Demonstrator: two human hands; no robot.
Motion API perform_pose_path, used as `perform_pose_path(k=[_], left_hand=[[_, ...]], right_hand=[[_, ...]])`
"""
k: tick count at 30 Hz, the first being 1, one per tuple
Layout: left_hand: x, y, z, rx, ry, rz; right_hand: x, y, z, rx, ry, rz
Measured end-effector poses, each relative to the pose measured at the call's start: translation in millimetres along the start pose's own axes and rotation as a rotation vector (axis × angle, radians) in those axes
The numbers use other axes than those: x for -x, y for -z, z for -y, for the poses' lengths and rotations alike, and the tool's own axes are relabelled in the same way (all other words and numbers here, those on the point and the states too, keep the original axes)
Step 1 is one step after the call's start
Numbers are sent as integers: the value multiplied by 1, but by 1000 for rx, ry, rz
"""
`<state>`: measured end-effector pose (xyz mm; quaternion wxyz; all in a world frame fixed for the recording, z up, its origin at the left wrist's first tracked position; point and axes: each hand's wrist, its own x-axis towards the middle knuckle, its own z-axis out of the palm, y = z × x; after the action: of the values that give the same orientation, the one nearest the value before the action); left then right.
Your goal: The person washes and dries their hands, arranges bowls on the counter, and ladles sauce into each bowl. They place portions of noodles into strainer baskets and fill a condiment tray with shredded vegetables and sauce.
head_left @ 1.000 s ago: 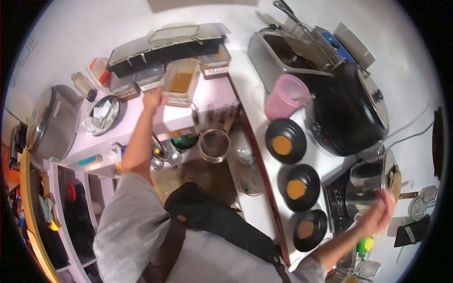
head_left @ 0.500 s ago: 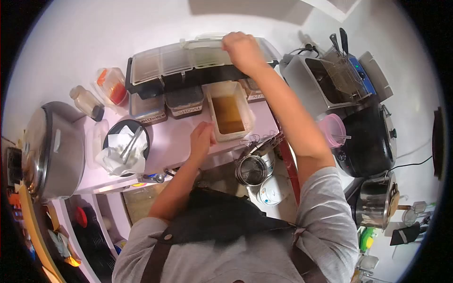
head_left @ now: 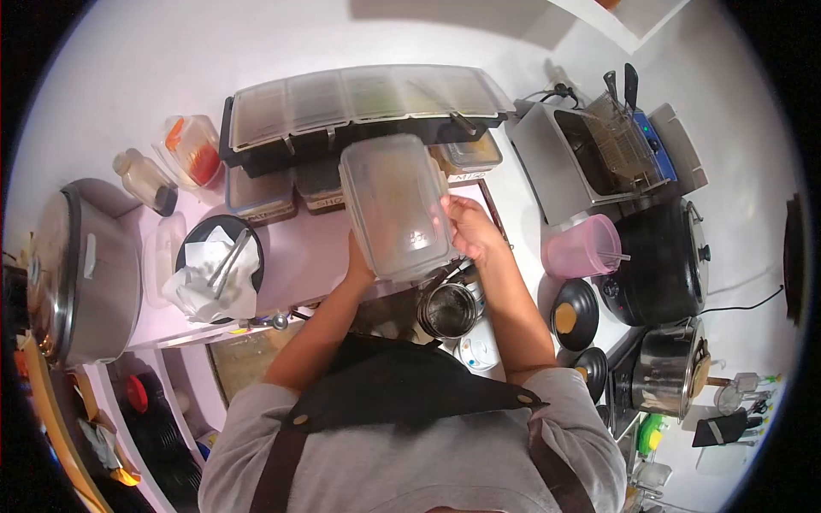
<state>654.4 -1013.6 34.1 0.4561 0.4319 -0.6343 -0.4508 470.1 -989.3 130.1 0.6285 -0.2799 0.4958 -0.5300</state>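
A translucent plastic lid [head_left: 398, 201] is between my hands, over the rectangular plastic container that held brown liquid. It hides the container and its contents; I cannot tell whether it is pressed on. My right hand [head_left: 475, 227] grips the lid's right edge, thumb and fingers closed on it. At the lower left side is my left hand [head_left: 360, 259], its fingers mostly hidden behind the plastic. Just behind stands a black condiment tray [head_left: 342, 135] with clear flip covers [head_left: 316, 107]. Labelled tubs stand beside my hands: one marked "SHO..." [head_left: 321, 184] and one marked "MISO" [head_left: 470, 158].
At left are a black bowl [head_left: 195, 244] with paper and tongs, and a large pot [head_left: 103, 274]. To the right stand a deep fryer [head_left: 556, 154], a pink pitcher [head_left: 581, 246], a black cooker [head_left: 658, 265] and a steel pot [head_left: 667, 368]. A saucepan [head_left: 449, 309] sits below the counter edge.
My right hand came down from the top of the condiment tray, bringing the lid over the container. My left hand stayed low, at the container's left side.
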Motion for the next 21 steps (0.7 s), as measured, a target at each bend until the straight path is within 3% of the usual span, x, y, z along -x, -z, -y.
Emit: perform_pose_path(k=[2, 5, 7, 8, 10, 11, 13, 14, 16, 21], left_hand=[[18, 0, -5, -126, 44, 47], [36, -4, 17, 138, 56, -58], [35, -3, 12, 645, 367, -7], [33, -2, 0, 642, 366, -12], [31, 0, -34, 810, 499, -106], [29, 0, -41, 810, 501, -110], [23, 0, -48, 727, 443, -117], [19, -1, -48, 725, 444, -122], [12, -1, -46, 500, 211, -40], [2, -14, -39, 475, 216, -133]], right_hand=[[1, 9, 0, 26, -125, -61], [8, 19, 1, 63, -180, -77], [5, 33, -9, 249, -91, -219], [5, 35, -10, 248, -91, -214], [9, 38, -12, 443, 178, -309], [12, 36, -8, 443, 175, -306], [17, 30, 4, 1068, 368, -457], [8, 39, -3, 1067, 367, -453], [-16, 58, -25, 985, 569, -416], [-11, 36, -29, 1039, 624, -353]])
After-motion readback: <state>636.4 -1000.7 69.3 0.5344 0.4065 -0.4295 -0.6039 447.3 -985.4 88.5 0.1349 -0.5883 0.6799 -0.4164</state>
